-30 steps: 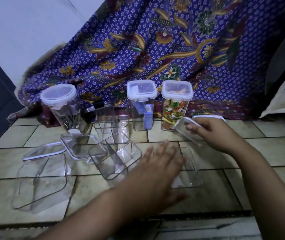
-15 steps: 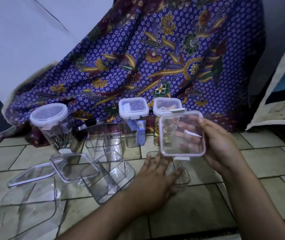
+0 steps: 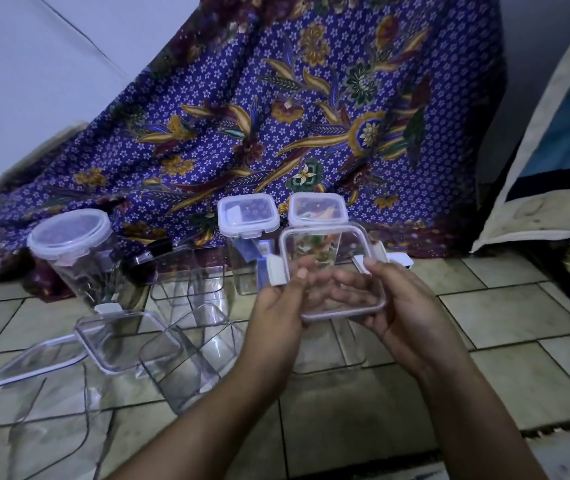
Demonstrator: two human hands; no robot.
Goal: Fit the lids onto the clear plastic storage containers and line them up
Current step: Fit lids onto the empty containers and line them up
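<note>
Holding lid (image 3: pixel 328 268) w/ both hands, blocking containers (image 3: pixel 249 244).

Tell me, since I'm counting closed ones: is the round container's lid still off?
No. The round container at back left has its lid seated on top, while both hands hold a square lid.

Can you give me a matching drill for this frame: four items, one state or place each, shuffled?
Items:
1. square lid
2. round container
3. divided container
4. flat lid

States or places:
A. open, no lid, on the tile floor
B. held up in both hands
C. lying flat on the floor, far left
D. lid on, standing by the patterned cloth

Pairs: 1-B, 2-D, 3-A, 4-C

Left hand and right hand both hold the square lid.
</note>
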